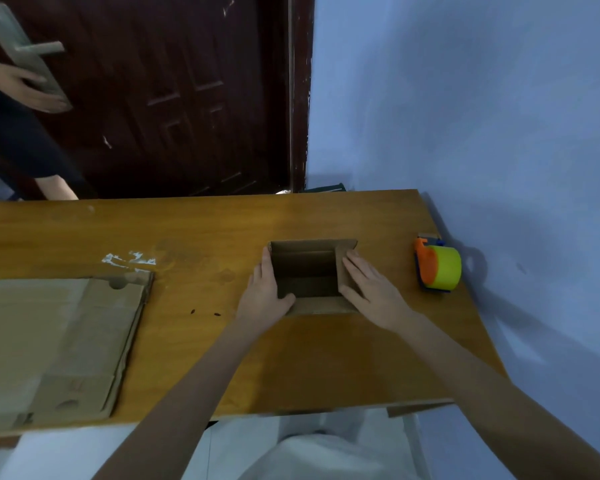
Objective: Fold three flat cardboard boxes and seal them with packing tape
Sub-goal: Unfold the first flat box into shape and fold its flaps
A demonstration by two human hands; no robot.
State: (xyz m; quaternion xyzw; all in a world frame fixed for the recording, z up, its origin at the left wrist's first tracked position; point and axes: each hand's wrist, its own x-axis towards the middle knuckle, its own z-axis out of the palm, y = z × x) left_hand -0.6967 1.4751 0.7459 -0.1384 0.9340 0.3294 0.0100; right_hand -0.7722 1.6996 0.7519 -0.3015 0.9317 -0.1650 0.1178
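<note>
A small brown cardboard box stands opened up on the wooden table, its hollow inside facing me. My left hand holds its left wall, thumb hooked over the near edge. My right hand lies flat on the right flap, pressing it. A tape dispenser with an orange body and a yellow-green roll sits to the right of the box, near the table's right edge. A stack of flat cardboard lies on the left part of the table.
A blue wall runs along the table's right side. Behind the table is a dark wooden door; another person stands at the far left with a hand at the door handle. White torn residue marks the tabletop.
</note>
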